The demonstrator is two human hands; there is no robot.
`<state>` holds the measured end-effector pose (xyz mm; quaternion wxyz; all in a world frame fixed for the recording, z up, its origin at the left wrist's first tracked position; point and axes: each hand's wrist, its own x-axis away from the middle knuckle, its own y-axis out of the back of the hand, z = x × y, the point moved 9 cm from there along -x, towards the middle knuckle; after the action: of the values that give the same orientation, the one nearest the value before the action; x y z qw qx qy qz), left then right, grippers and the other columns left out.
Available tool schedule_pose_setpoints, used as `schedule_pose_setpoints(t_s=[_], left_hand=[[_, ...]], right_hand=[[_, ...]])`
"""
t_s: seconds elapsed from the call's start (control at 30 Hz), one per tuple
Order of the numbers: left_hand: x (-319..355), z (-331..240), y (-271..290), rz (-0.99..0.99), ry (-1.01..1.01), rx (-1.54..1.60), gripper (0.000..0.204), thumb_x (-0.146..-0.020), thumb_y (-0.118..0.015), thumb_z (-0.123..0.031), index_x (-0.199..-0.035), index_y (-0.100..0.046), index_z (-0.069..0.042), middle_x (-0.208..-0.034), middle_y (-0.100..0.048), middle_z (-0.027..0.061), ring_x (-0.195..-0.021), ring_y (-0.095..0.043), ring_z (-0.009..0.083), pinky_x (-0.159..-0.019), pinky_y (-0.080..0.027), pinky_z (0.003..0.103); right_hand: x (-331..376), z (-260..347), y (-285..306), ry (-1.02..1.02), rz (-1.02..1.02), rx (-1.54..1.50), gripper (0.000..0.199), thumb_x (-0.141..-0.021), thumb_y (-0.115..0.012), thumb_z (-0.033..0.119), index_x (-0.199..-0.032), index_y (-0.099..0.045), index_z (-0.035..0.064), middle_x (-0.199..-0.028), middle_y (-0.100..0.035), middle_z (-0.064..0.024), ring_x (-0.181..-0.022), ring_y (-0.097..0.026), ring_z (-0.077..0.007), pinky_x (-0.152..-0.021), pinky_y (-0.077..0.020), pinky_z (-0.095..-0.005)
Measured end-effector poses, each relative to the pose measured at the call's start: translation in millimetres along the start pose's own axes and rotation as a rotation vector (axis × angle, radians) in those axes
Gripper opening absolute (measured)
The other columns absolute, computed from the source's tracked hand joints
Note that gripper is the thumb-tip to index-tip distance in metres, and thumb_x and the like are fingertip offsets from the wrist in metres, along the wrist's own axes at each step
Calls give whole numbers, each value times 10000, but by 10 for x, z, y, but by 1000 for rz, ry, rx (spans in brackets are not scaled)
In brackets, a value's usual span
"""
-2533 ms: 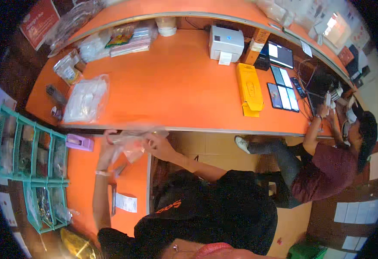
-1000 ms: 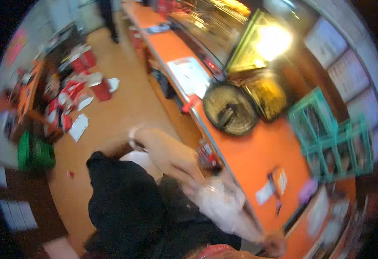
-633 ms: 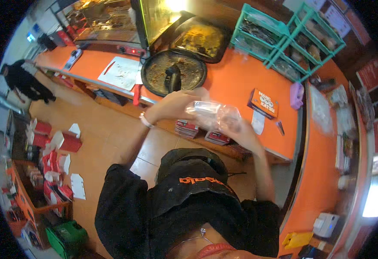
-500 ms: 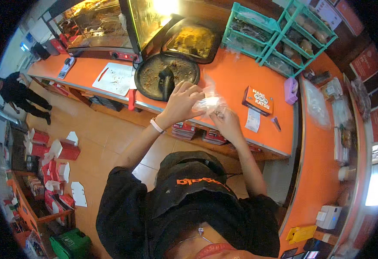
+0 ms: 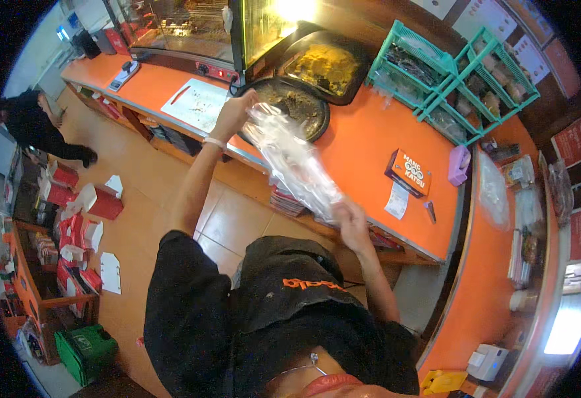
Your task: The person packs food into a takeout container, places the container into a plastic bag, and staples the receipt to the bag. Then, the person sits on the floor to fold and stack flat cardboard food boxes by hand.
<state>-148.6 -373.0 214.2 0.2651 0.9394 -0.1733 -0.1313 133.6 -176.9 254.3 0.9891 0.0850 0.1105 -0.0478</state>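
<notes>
A clear plastic bag (image 5: 295, 154) stretches slantwise between my two hands, above the front edge of the orange counter (image 5: 363, 142). Its upper left end is gripped by my left hand (image 5: 236, 114), close to a black round pan (image 5: 313, 118) with brown food remains. At the bag's lower right end, my right hand (image 5: 351, 225) has its fingers closed on the plastic, a little blurred. On the counter to the right lie a small red-brown box (image 5: 408, 172), a paper slip (image 5: 397, 200) and a dark pen-like object (image 5: 430, 211).
A black tray of yellow food (image 5: 323, 69) sits behind the pan, beside a lit display warmer (image 5: 191, 33). Left of it is a white cutting board (image 5: 196, 105). Teal baskets (image 5: 430, 79) stand at the back right. Red boxes (image 5: 101, 201) and another person (image 5: 35, 129) are at left.
The bag, bunched up between my hands before, is now pulled out long. My left hand has moved left and up, my right hand downward. The other person at left has bent over.
</notes>
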Motion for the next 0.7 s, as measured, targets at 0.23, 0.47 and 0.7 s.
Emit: schedule_pose_setpoints(t_s=[0.23,0.47,0.7], left_hand=[[872,-1860,-668,-151,-814,-246,749,-629,-703,-193,-1282,-345,-116,-1251,-352,173,-1156,-336,326,-967,-292,413],[1036,-1914,-1195,717,-419,490,656,-720,-643,-119,-1278,-327,16,-1228,-419,119,-1173,-351,213,-1014,-233,320],[421,-1381,-1256,129,-374,-53,394,-649,-704,-116,-1002,-538,-58,-937,-584,103,-864,-576,207,-731,-455,320]], right_hand=[[-489,706,231,235,-22,319,620,-658,-704,276,-1142,-418,16,-968,-487,-97,-900,-516,-231,-758,-421,-323],[-520,330,1404,-125,-578,1271,255,-764,-574,176,-993,-519,77,-888,-522,-129,-819,-546,-304,-671,-440,-389],[96,-565,1708,-112,-614,-459,229,-820,-523,144,-1020,-507,34,-1048,-546,-84,-892,-552,-168,-754,-467,-267]])
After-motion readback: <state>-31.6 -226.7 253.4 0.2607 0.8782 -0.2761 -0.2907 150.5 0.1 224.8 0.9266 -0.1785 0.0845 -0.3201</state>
